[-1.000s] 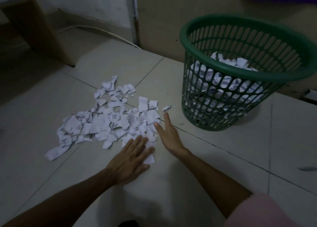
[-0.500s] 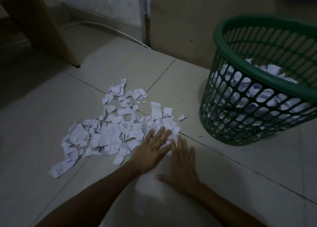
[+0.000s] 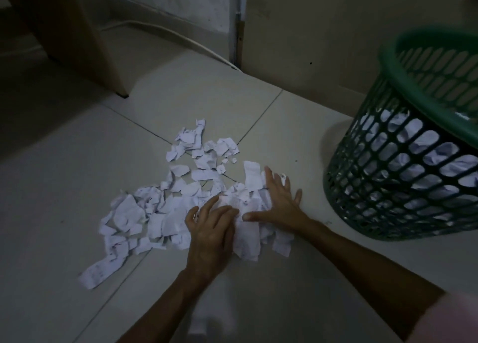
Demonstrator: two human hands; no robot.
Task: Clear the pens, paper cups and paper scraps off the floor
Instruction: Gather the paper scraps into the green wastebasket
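Torn white paper scraps (image 3: 165, 208) lie scattered on the pale tiled floor (image 3: 77, 166), left of a green plastic lattice waste basket (image 3: 403, 166) holding crumpled white paper. Both hands rest on the near-right edge of the pile – the left hand (image 3: 210, 230) with fingers curled over scraps, the right hand (image 3: 280, 201) flat with fingers spread, gripping nothing

A single head-worn camera looked forward and steeply down at the tiled floor (image 3: 77, 187) from close above. The wide lens bent the edges. Both forearms entered from the bottom edge, a green basket (image 3: 413, 177) filled the right side, and the wall (image 3: 297, 32) crossed the top.
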